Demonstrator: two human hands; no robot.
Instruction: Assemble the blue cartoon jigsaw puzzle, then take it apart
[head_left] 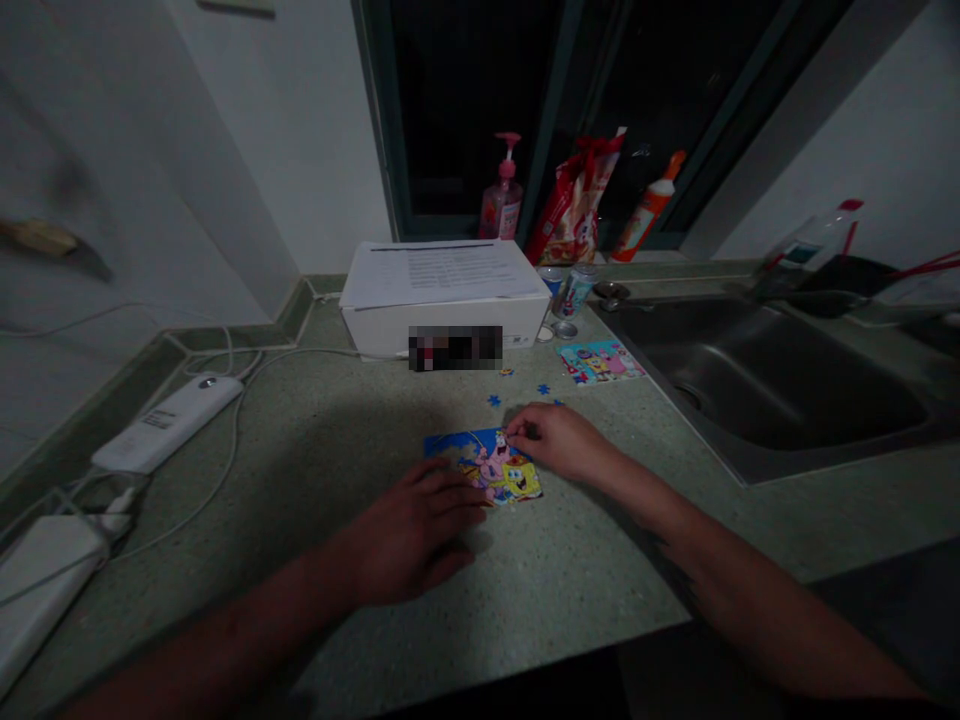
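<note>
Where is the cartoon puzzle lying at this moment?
In the head view, the puzzle lies on the counter near the middle, between the left hand and the right hand, in front of the white box.

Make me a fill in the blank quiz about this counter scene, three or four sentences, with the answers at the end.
1. The left hand and the right hand both touch a cartoon ____ lying on the counter.
2. The loose pieces just beyond it are ____.
3. A sheet of ____ lies on the white box.
4. The pump bottle at the window is ____.
Missing words: puzzle; blue; paper; pink.
</note>
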